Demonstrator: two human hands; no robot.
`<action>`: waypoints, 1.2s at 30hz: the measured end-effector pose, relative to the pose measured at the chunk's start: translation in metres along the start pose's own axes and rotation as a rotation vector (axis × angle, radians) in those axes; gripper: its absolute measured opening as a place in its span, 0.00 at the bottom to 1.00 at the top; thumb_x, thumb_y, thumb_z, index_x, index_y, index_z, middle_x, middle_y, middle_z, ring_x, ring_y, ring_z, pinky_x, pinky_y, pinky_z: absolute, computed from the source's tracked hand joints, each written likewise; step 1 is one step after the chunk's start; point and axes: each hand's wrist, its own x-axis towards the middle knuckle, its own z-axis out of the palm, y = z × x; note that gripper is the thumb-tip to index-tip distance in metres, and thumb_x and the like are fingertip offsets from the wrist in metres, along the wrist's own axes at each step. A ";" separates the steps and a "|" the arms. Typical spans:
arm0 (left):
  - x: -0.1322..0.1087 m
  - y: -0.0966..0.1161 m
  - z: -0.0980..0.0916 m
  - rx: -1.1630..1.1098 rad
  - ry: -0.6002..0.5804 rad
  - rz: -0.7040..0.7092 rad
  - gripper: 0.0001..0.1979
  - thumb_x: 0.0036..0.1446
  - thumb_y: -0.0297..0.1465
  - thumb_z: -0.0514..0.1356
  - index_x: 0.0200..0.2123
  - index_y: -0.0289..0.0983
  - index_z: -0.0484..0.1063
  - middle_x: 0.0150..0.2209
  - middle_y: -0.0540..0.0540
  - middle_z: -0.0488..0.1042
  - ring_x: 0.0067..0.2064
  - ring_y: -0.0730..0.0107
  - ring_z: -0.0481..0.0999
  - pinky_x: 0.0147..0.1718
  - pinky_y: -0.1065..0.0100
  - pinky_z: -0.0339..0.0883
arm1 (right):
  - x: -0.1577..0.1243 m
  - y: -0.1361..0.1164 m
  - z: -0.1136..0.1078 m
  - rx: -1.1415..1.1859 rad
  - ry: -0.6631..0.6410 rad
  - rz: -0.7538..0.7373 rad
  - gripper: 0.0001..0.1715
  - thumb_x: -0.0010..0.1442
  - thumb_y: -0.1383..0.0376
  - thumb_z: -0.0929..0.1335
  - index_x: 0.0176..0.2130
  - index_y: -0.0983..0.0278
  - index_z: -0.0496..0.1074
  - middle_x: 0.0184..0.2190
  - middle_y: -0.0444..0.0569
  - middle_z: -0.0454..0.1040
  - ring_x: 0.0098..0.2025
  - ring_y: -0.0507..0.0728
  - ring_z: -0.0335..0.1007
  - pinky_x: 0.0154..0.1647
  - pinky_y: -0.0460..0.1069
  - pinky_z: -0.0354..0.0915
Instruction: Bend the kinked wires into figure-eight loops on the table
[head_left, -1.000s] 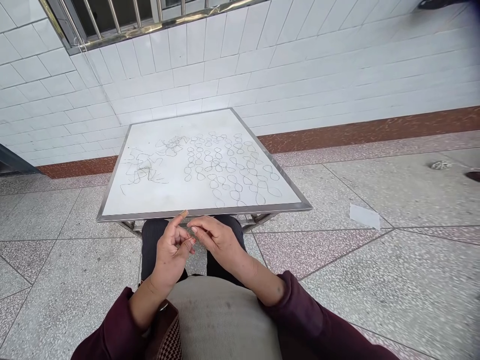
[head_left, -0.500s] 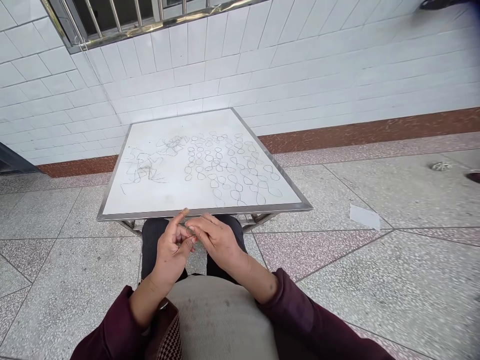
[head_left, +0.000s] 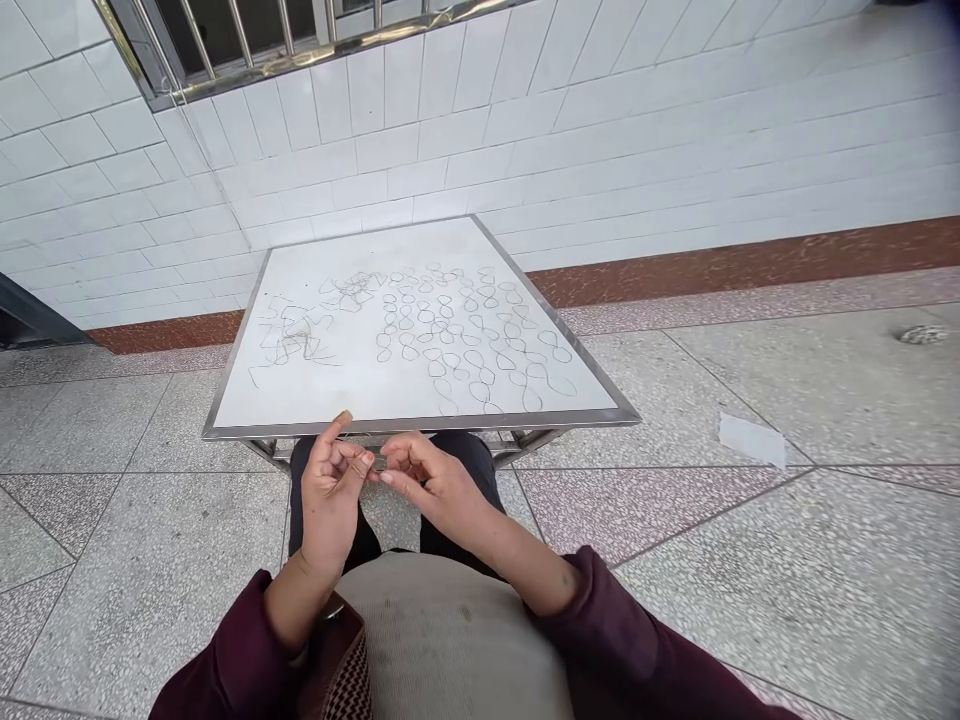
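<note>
My left hand (head_left: 332,492) and my right hand (head_left: 427,480) meet just below the near edge of a white metal-rimmed table (head_left: 420,424). Both hands pinch a thin dark strand between their fingertips; it is too fine to make out. On the table, rows of small dark loops (head_left: 469,335) cover the right half. A tangle of loose dark strands (head_left: 296,338) lies on the left half. My knees in dark trousers are under the table edge.
A white tiled wall (head_left: 525,130) with a barred window (head_left: 247,40) stands behind the table. Speckled stone floor surrounds it. A white scrap of paper (head_left: 752,439) lies on the floor to the right.
Both hands have risen slightly toward the table edge and the fingertips have drawn closer together. The view has shifted a little to the left.
</note>
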 end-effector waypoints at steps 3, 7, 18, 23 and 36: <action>0.000 -0.001 0.000 -0.059 0.014 -0.010 0.25 0.57 0.31 0.67 0.58 0.41 0.69 0.29 0.54 0.73 0.29 0.77 0.73 0.35 0.73 0.70 | 0.000 0.000 0.003 0.020 0.034 -0.017 0.05 0.66 0.62 0.65 0.41 0.60 0.70 0.30 0.45 0.74 0.27 0.51 0.68 0.28 0.46 0.65; -0.003 -0.002 0.003 -0.133 0.014 0.014 0.25 0.56 0.30 0.68 0.57 0.41 0.70 0.29 0.54 0.73 0.28 0.78 0.72 0.33 0.73 0.70 | 0.001 0.003 0.007 0.079 0.101 0.001 0.07 0.66 0.62 0.64 0.37 0.60 0.70 0.27 0.43 0.70 0.26 0.51 0.66 0.27 0.46 0.65; 0.000 -0.004 0.006 -0.110 0.106 0.029 0.22 0.55 0.32 0.68 0.53 0.41 0.72 0.29 0.53 0.74 0.31 0.78 0.72 0.35 0.74 0.68 | 0.004 0.008 0.019 0.159 0.197 -0.003 0.10 0.66 0.58 0.66 0.40 0.61 0.73 0.31 0.45 0.72 0.25 0.50 0.64 0.24 0.46 0.64; 0.000 -0.009 0.005 -0.108 0.051 -0.044 0.22 0.54 0.33 0.69 0.53 0.40 0.73 0.29 0.54 0.72 0.29 0.78 0.68 0.30 0.75 0.66 | 0.008 0.010 0.015 -0.052 0.252 -0.141 0.07 0.65 0.63 0.67 0.36 0.60 0.76 0.30 0.47 0.75 0.33 0.54 0.70 0.34 0.49 0.67; 0.007 0.004 -0.004 0.091 -0.144 -0.176 0.23 0.52 0.34 0.69 0.52 0.38 0.73 0.27 0.52 0.73 0.31 0.73 0.72 0.32 0.72 0.67 | 0.019 0.015 -0.019 -0.274 -0.027 -0.245 0.11 0.68 0.62 0.65 0.39 0.58 0.78 0.34 0.48 0.76 0.35 0.53 0.72 0.35 0.48 0.67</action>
